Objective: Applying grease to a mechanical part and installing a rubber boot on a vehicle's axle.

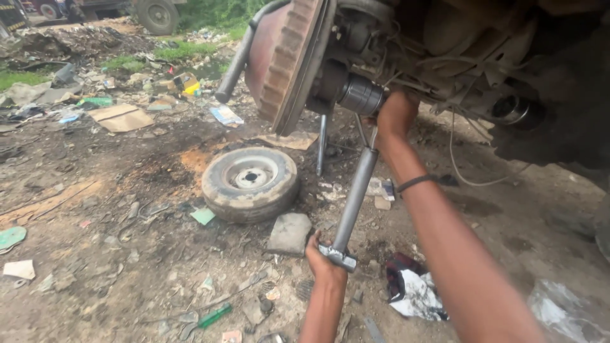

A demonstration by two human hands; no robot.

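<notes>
My left hand (325, 262) gripped the low end of the long steel shock absorber (354, 197), which seemed heavy, stiff and greasy, while my right hand (395, 114) clasped its top under the raised hub (289, 60).

rust-red brake drum (279, 60), grey metal shaft (354, 197), dusty grey tyre (250, 183) with pale rim, black wristband (414, 183), green bottle (215, 316).

right hand's fingers hidden, vehicle underside (508, 38) cropped
</notes>
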